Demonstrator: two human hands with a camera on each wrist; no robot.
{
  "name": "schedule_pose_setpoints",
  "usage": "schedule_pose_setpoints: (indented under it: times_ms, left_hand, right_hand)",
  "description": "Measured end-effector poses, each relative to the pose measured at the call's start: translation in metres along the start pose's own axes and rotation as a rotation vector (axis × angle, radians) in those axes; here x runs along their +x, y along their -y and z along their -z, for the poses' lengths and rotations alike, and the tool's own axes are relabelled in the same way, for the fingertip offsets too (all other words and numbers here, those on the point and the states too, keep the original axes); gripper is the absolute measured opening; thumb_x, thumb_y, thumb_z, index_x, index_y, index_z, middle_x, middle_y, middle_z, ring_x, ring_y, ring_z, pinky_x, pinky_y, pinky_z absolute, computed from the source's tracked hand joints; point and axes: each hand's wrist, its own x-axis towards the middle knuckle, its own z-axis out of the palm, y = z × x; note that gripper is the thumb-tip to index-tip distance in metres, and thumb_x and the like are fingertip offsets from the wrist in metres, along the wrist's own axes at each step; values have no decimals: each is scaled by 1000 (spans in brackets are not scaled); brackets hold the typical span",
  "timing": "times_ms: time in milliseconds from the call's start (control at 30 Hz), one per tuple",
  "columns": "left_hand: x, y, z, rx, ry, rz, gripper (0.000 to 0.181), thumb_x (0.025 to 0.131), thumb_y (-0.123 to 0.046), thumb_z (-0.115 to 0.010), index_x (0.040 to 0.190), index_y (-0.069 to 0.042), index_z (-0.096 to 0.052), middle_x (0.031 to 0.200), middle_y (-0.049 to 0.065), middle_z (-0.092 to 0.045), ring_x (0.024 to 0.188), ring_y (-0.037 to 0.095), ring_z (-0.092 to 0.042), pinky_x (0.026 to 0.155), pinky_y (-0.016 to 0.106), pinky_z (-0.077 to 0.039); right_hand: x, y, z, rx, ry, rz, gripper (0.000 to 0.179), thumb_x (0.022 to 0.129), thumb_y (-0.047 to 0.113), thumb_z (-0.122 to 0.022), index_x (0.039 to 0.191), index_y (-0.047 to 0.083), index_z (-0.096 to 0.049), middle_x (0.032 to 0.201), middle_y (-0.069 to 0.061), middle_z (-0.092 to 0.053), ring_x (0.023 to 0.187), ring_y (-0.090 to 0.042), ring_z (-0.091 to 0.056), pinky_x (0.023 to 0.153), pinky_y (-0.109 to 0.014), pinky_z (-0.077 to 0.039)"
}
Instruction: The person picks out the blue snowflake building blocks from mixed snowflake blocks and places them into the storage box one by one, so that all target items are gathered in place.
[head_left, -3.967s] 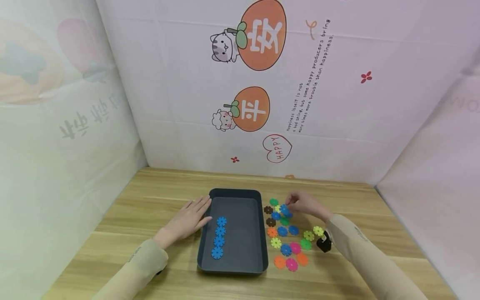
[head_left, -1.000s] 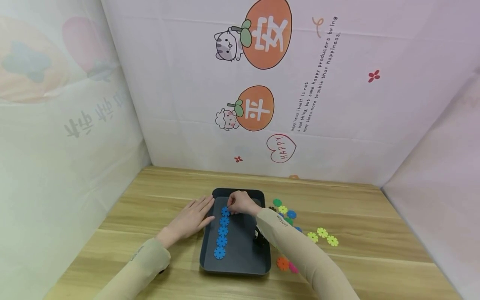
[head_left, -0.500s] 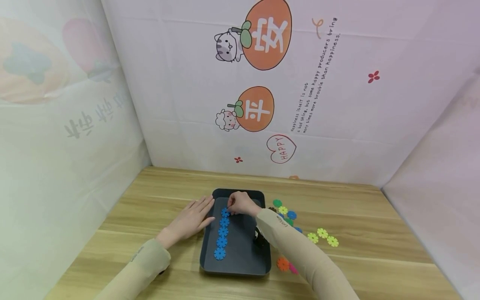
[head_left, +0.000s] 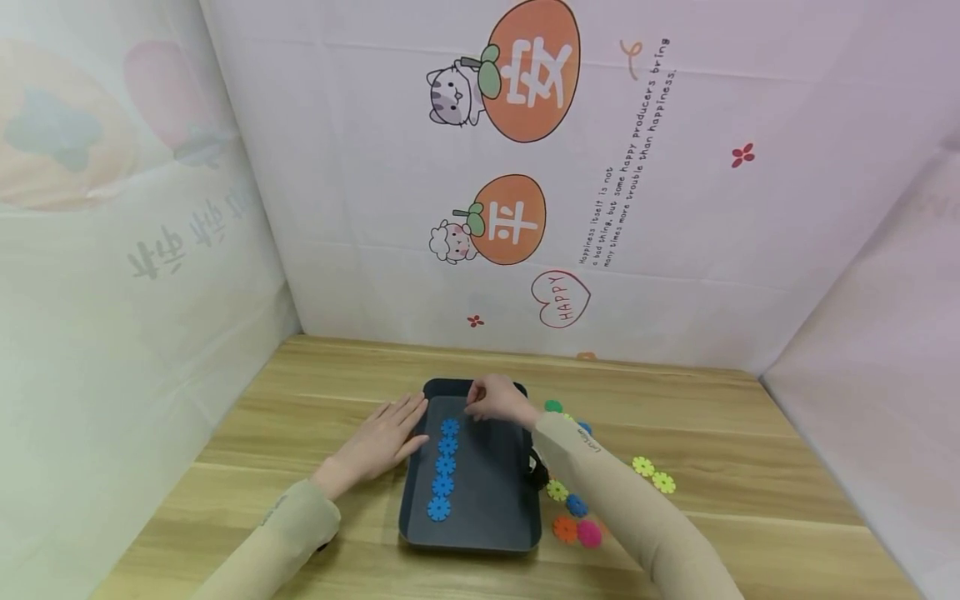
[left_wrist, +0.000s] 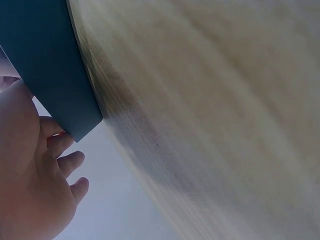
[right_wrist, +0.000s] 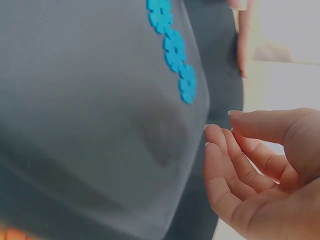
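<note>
A dark tray [head_left: 525, 533] holds several blue snowflake discs [head_left: 444, 465] in a straight row along its left half. My left hand [head_left: 382, 437] lies flat on the table, fingers straight against the tray's left rim; in the left wrist view the left hand [left_wrist: 30, 175] sits beside the tray wall [left_wrist: 45, 60]. My right hand [head_left: 483, 404] hovers over the tray's far end, just beyond the row. In the right wrist view the right hand [right_wrist: 225, 135] has loosely curled fingers [right_wrist: 220, 165] and holds nothing, with the blue discs [right_wrist: 172, 47] on the tray floor [right_wrist: 90, 125].
Loose discs lie on the wooden table [head_left: 315, 392] right of the tray: green [head_left: 553, 406], yellow-green [head_left: 642, 465], blue [head_left: 576, 504], orange [head_left: 564, 527], pink [head_left: 588, 533]. My right forearm hides several of them. Printed fabric walls close in the back and both sides.
My right hand brought a blue disc from the pile, set it at the row's far end, let go, and lifted back toward the far rim. The left hand stayed put.
</note>
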Motion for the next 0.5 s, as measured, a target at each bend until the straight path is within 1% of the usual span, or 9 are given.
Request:
schedule_pose_setpoints:
  times_ms: [100, 167, 333, 500]
  left_hand:
    - [0, -1, 2, -17, 15, 4, 66, 105, -45, -42, 156, -5, -31, 163, 14, -29, 150, 35, -31, 121, 56, -28]
    - [0, -2, 2, -24, 22, 6, 66, 105, -45, -42, 156, -5, -30, 164, 13, -28, 151, 34, -29, 121, 56, -27]
    - [0, -2, 2, -29, 18, 3, 66, 105, -44, -43, 156, -5, -30, 164, 13, -27, 151, 35, -29, 121, 56, -27]
    - [0, -3, 2, -33, 18, 4, 66, 105, -44, -42, 156, -5, -29, 164, 13, -27, 151, 35, -29, 121, 57, -27]
  right_hand:
    - [-10, -3, 13, 26, 5, -4, 8, 91, 6, -69, 94, -2, -67, 89, -17, -70, 87, -36, -72, 77, -40, -62]
    - [-15, -8, 21, 46, 5, -1, 9, 91, 5, -68, 94, -2, -66, 89, -18, -70, 88, -39, -72, 79, -44, -61]
    - [-30, -24, 38, 34, -33, 4, 8, 91, 5, -67, 92, -2, -65, 87, -17, -70, 86, -40, -72, 77, -45, -62]
    - [-47, -38, 55, 3, -75, -23, 8, 92, 6, -67, 91, -2, -65, 85, -17, -70, 83, -40, -71, 73, -46, -61]
